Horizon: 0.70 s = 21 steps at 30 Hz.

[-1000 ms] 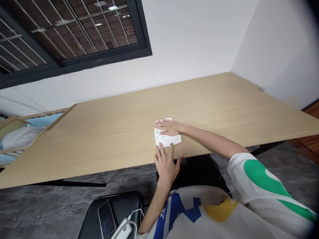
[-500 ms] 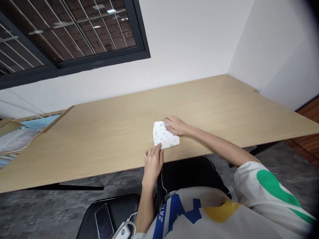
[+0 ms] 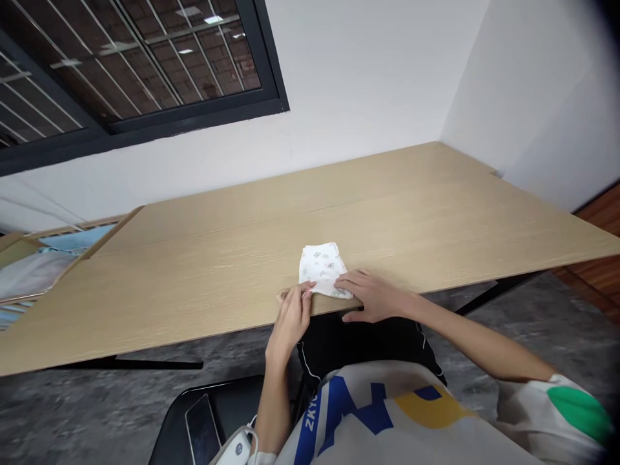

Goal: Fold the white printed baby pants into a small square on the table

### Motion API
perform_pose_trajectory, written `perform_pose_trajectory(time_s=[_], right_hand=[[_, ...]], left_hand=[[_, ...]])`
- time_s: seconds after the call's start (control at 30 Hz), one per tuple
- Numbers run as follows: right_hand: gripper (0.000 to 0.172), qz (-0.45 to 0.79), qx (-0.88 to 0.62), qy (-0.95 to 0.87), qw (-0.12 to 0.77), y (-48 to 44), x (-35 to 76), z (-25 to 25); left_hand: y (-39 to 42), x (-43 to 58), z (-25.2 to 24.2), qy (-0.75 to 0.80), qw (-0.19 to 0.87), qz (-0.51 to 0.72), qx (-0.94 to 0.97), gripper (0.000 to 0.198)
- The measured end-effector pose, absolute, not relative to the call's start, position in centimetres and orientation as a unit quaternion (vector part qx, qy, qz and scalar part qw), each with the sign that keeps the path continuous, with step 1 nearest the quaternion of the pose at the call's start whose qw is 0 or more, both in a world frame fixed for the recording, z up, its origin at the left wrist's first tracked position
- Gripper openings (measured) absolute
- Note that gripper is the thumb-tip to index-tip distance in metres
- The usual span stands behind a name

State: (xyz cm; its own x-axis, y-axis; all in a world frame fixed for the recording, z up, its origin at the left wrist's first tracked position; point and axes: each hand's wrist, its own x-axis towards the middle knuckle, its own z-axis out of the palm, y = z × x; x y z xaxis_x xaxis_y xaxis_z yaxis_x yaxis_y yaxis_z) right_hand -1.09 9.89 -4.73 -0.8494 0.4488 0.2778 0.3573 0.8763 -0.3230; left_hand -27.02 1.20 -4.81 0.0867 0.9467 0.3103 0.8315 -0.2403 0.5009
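Note:
A small white cloth (image 3: 321, 266) with a faint printed pattern lies folded on the light wooden table (image 3: 203, 271), close to its near edge. My left hand (image 3: 292, 316) curls over the table edge and its fingertips pinch the cloth's near left corner. My right hand (image 3: 371, 294) rests at the near right corner, fingers laid on the cloth's edge and thumb under the table lip.
A black stool (image 3: 213, 420) beside my left elbow carries a phone (image 3: 202, 429) and a white charger with its cable (image 3: 235, 445). A white wall and a dark-framed window (image 3: 135, 64) stand behind the table. A wooden-framed cot (image 3: 43, 258) adjoins the table's left end.
The cloth has been drawn nearer to the table's front edge. My right hand slid from the cloth's top and far side down to its near right corner. My left hand closed on the near left corner.

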Motion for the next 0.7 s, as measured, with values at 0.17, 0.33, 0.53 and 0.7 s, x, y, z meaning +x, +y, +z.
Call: perform_pose_trajectory(time_s=[0.17,0.33,0.53,0.7], right_hand=[[0.025,0.149,-0.216,-0.940,0.217,7.9,0.0,-5.4],[0.031,0.228,-0.272,-0.897,0.263,8.2,0.2,-5.1],[0.032,0.264,-0.339,-0.849,0.308,9.7,-1.7,-3.5],[0.032,0.180,-0.422,-0.821,0.340,11.4,-4.1,-3.7]], left_hand=[[-0.8,-27.8,-4.2,0.587,0.148,0.281,0.745,0.026],[-0.2,-28.6,-4.6,0.578,0.138,0.283,0.753,0.034],[1.8,-27.6,-5.2,0.645,0.143,0.359,0.659,0.034],[3.5,-26.6,-5.4,0.691,0.123,0.392,0.594,0.039]])
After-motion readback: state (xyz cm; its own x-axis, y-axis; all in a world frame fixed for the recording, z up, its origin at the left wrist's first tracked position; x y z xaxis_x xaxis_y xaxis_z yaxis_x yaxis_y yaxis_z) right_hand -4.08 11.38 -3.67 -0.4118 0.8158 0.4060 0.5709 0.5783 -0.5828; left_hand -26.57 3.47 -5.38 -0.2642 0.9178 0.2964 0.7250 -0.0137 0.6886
